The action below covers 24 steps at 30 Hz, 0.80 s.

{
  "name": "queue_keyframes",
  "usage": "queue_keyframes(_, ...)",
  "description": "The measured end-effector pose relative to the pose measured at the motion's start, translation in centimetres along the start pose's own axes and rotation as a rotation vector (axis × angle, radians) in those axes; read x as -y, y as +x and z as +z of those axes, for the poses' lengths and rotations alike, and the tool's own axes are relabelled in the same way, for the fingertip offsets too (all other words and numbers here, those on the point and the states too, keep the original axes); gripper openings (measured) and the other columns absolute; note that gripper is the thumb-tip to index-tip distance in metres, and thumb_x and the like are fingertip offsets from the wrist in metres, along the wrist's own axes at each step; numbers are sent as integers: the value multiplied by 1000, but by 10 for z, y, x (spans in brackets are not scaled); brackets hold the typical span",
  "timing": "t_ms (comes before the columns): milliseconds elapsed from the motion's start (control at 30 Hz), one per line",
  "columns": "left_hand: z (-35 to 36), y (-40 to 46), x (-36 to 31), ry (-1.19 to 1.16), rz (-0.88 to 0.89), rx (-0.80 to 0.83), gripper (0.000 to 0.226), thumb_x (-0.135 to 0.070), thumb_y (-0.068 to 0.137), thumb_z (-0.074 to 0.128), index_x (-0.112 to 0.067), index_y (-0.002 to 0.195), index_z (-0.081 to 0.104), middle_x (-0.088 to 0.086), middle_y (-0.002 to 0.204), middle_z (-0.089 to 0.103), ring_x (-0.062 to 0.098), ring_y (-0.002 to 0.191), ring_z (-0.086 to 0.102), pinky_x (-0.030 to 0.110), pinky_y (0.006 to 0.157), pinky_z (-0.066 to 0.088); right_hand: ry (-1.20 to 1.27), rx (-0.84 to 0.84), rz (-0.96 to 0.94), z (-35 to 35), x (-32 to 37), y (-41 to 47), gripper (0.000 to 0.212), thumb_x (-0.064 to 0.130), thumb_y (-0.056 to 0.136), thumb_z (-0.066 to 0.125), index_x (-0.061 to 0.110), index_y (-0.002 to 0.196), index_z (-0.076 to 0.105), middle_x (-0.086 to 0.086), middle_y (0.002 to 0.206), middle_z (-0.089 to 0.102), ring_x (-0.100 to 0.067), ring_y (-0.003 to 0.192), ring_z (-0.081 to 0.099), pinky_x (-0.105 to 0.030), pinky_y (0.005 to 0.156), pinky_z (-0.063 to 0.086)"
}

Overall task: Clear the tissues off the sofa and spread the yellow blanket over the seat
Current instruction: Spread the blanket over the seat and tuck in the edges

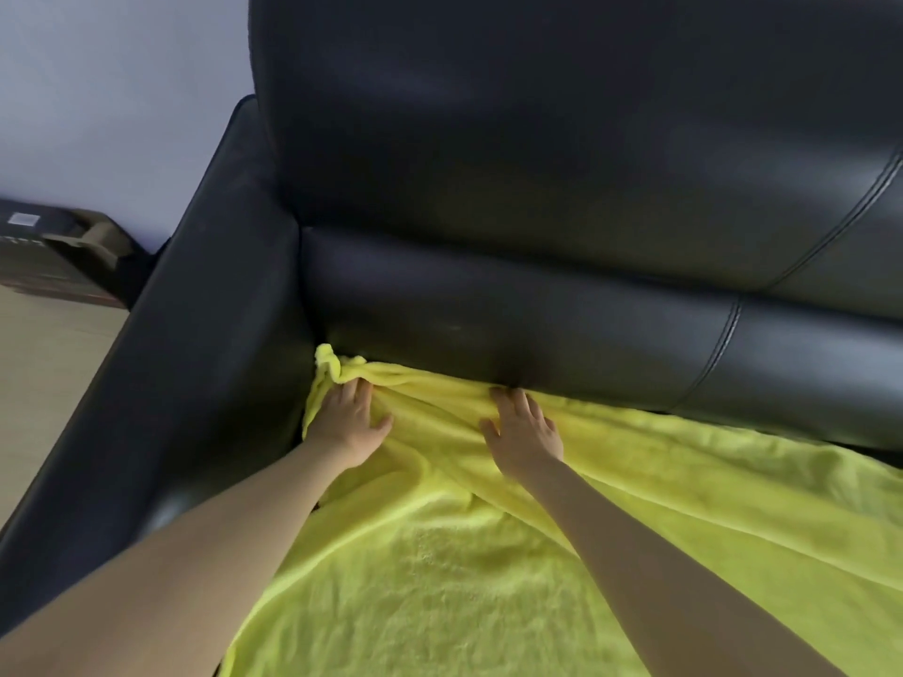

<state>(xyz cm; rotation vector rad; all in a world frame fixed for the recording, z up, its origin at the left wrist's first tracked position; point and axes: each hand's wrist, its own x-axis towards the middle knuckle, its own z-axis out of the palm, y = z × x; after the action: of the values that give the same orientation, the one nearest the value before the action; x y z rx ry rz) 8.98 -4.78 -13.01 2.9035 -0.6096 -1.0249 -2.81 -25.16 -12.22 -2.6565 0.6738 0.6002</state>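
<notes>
Nearest the camera, at 6 o'clock, the fuzzy bright-yellow fleece blanket (440,554) covers the seat of the black leather sofa (488,163). It runs from the front edge up to the crease under the backrest, and on to the frame edge at 3 o'clock. No tissues are visible on the sofa, so that part of the task appears complete.

Step in hand, as judged: seat the rear edge of the blanket into the back crease and flatten it.

Left to right:

1. The padded black armrest (195,310) stands at 9 o'clock. The blanket corner is bunched in a small lump against it, at the junction with the backrest.
2. The left hand (347,422) lies palm down on the blanket just below that lump. Its fingers are straight and slightly apart, pressing and not pinching.
3. Diagonal folds run between the hands, from 11 o'clock toward 5 o'clock.
4. The right hand (525,432) lies flat on the blanket. Its fingers are spread, with the tips at the crease.

Recommended procedure:

- Hold the right hand in place as an anchor
- Work the bunched corner outward and down toward the armrest with the left hand
- Sweep both palms from the crease toward 6 o'clock to clear the folds
- Use flat pressure; the pile appears prone to dragging into fresh ridges
</notes>
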Motion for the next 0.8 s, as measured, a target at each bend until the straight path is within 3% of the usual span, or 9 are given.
queue_keyframes(67, 0, 1, 1, 34, 8, -31, 73, -55, 97, 28, -13, 153, 7, 8, 161, -3, 26, 148, 3, 39, 120, 14, 3, 30, -3, 1, 0, -2, 57, 44, 102, 29, 26, 154, 12, 0, 161, 12, -21, 148, 12, -38, 117, 19)
queue_keyframes(133, 4, -6, -2, 59, 17, -177, 67, -50, 98, 32, -10, 151, 19, 10, 157, 16, 25, 145, 18, 38, 117, 25, 20, 5, 4, 1, 2, -5, 56, 42, 102, 31, 25, 153, 16, -1, 160, 16, -22, 147, 15, -38, 117, 20)
queue_keyframes(233, 12, -29, -13, 36, 22, -452, 52, -34, 95, 45, -7, 139, 41, 10, 137, 44, 25, 127, 43, 37, 107, 39, -7, -161, -8, -1, 8, -14, 50, 37, 101, 37, 19, 147, 32, -4, 151, 34, -23, 140, 31, -36, 113, 28)
queue_keyframes(300, 24, -46, -19, -20, 16, -597, 44, -27, 89, 56, -6, 127, 52, 11, 120, 53, 28, 111, 51, 40, 95, 47, -70, -272, -53, 1, 14, -23, 44, 31, 98, 46, 15, 139, 45, -7, 143, 44, -25, 132, 42, -37, 107, 36)
queue_keyframes(367, 41, -62, -22, -105, -22, -669, 37, -24, 88, 55, -5, 120, 55, 11, 111, 55, 28, 101, 53, 40, 86, 49, -109, -333, -98, 7, 21, -33, 41, 25, 90, 60, 13, 129, 56, -9, 132, 54, -27, 121, 53, -39, 98, 46)
queue_keyframes(467, 63, -85, -18, -235, -87, -624, 39, -28, 94, 41, -3, 122, 52, 12, 115, 55, 28, 104, 54, 39, 88, 50, -125, -349, -126, 16, 34, -46, 40, 22, 81, 71, 13, 119, 63, -9, 123, 61, -26, 111, 60, -39, 88, 53)
queue_keyframes(533, 75, -96, -10, -347, -114, -538, 47, -33, 96, 38, -2, 130, 47, 13, 127, 52, 28, 116, 52, 37, 94, 49, -117, -358, -141, 19, 46, -54, 40, 20, 77, 74, 13, 115, 65, -8, 121, 62, -26, 107, 62, -39, 85, 54)
queue_keyframes(667, 85, -100, 22, -317, -150, -357, 78, -59, 92, 6, -11, 151, 26, 3, 157, 24, 18, 141, 30, 32, 104, 43, -108, -365, -164, 25, 68, -69, 37, 20, 74, 77, 15, 108, 67, -6, 113, 64, -24, 101, 64, -37, 80, 56)
queue_keyframes(800, 71, -90, 36, -289, -274, -209, 69, -52, 98, 16, -12, 154, 12, 4, 160, 17, 21, 142, 29, 36, 103, 40, -104, -319, -175, 32, 78, -84, 33, 23, 80, 70, 16, 112, 65, -6, 116, 62, -25, 104, 62, -37, 83, 53)
